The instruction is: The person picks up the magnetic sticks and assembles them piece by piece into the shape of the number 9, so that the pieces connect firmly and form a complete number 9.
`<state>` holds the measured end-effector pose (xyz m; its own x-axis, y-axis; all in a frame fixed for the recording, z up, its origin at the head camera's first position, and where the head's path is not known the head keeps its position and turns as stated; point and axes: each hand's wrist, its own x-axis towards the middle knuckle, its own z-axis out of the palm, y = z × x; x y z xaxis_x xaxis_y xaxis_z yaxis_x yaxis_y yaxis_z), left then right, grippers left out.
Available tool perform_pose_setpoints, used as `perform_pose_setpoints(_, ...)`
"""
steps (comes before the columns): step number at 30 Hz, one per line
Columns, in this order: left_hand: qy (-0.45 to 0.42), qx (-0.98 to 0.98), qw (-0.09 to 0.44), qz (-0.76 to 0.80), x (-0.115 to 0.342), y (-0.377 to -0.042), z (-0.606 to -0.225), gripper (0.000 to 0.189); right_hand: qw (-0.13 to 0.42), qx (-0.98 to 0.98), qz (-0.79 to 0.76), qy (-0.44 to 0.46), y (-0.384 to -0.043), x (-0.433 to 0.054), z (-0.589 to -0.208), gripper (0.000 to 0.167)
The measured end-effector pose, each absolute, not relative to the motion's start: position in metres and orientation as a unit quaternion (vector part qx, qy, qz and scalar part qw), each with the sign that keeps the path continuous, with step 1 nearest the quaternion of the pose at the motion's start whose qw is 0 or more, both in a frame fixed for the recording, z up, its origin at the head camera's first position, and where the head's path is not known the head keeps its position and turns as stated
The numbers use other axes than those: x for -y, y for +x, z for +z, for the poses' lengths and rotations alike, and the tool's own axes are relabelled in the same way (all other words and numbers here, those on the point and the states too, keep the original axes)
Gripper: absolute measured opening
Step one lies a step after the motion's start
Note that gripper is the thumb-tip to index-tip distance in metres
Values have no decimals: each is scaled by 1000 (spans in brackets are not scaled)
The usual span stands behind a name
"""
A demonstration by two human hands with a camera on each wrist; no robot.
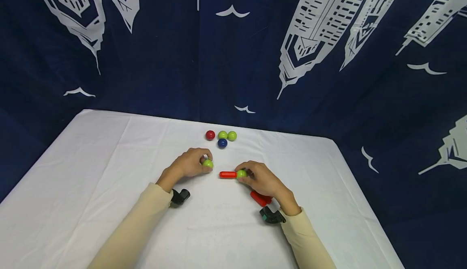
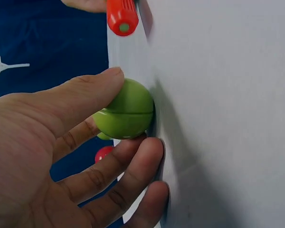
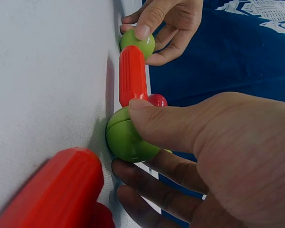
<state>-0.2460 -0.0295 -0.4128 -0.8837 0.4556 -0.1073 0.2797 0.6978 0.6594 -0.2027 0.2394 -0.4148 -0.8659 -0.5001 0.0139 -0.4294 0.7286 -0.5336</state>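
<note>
My left hand [image 1: 192, 162] pinches a green ball [image 2: 126, 110] between thumb and fingers, low over the white cloth. To its right, my right hand [image 1: 260, 177] grips a second green ball [image 3: 128, 137] the same way. A red ridged rod [image 1: 228, 175] extends from that second ball toward the left hand, its near end against the ball. The rod's free end, with a small green spot in its middle [image 2: 124, 27], points at the left hand's ball, with a short gap between them in the head view.
Beyond the hands sit a red ball [image 1: 210, 135], a blue ball [image 1: 222, 143] and two green balls [image 1: 232, 136]. More red rods [image 1: 258, 198] lie under the right wrist. A dark blue curtain [image 1: 175, 70] with white buildings hangs behind the white-covered table [image 1: 91, 159].
</note>
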Motion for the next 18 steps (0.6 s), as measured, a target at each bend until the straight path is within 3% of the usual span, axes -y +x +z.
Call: perform_pose_setpoints(18,194,-913,112,341,18,-228,-419,33,62,-935,-259,-235,-203,-239,-416,23)
